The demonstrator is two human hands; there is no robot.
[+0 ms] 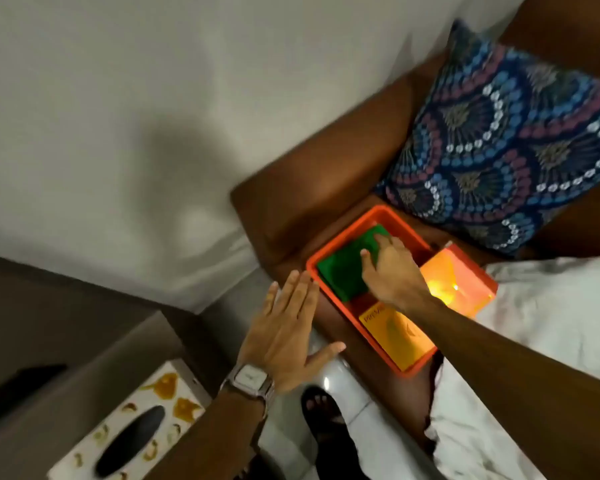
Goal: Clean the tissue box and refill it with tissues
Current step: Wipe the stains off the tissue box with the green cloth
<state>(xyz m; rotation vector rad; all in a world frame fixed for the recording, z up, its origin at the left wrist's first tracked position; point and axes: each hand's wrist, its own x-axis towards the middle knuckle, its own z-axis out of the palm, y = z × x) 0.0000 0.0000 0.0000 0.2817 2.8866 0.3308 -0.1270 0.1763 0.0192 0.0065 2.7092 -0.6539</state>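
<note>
A white tissue box (pixel 132 434) with yellow-orange prints and a dark oval slot sits at the lower left on a grey-brown surface. An orange plastic bin (pixel 329 299) rests on the brown sofa seat. Inside it lie a folded green cloth (pixel 340 268) and a yellow tissue pack (pixel 397 336). My right hand (pixel 390 268) reaches into the bin, its fingers resting on the green cloth. Whether it grips the cloth is unclear. My left hand (pixel 288 337), wearing a silver watch, hovers flat and open just left of the bin's rim.
The bin's translucent orange lid (pixel 458 282) leans at the bin's right side. A blue patterned cushion (pixel 510 147) leans on the brown sofa (pixel 326 168). White bedding (pixel 551 306) lies to the right. A sandalled foot (pixel 323 410) stands on the light floor below.
</note>
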